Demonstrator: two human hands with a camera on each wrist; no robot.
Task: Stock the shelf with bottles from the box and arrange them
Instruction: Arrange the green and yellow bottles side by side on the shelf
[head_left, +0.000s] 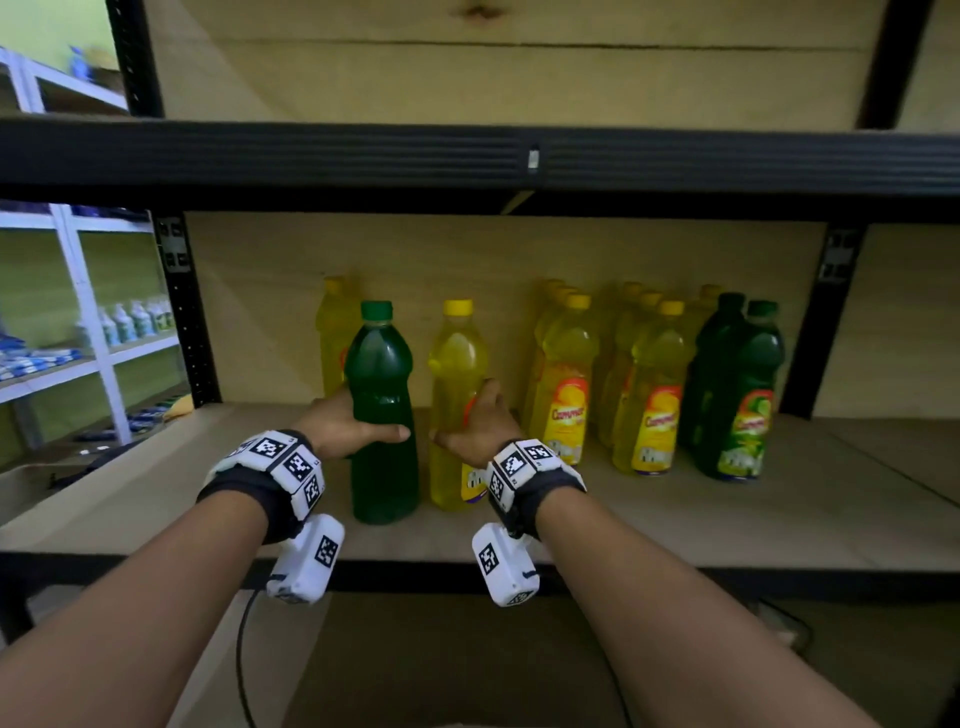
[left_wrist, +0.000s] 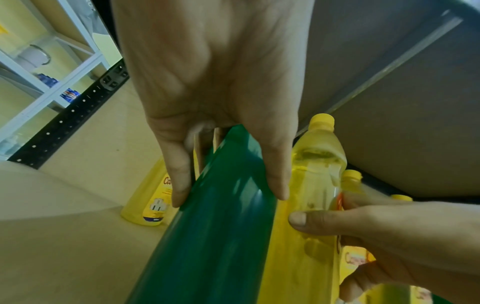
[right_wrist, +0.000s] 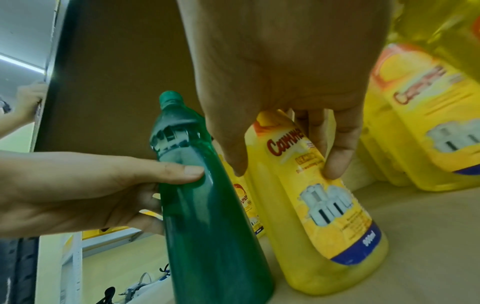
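A green bottle (head_left: 382, 405) stands on the wooden shelf board (head_left: 675, 514), and my left hand (head_left: 358, 423) grips its middle, thumb across the front. Right beside it stands a yellow bottle (head_left: 457, 395), held at its waist by my right hand (head_left: 475, 423). In the left wrist view my left hand (left_wrist: 228, 193) wraps the green bottle (left_wrist: 215, 236), with the yellow bottle (left_wrist: 311, 185) alongside. The right wrist view has my right hand (right_wrist: 285, 170) pinching the yellow bottle (right_wrist: 324, 216), whose label faces right, and the green bottle (right_wrist: 207, 216) to its left.
Another yellow bottle (head_left: 332, 332) stands behind the green one. To the right are rows of yellow bottles (head_left: 613, 374) and two green ones (head_left: 737, 389). A black beam (head_left: 467, 156) of the upper shelf runs overhead. White shelving (head_left: 78, 338) stands to the left.
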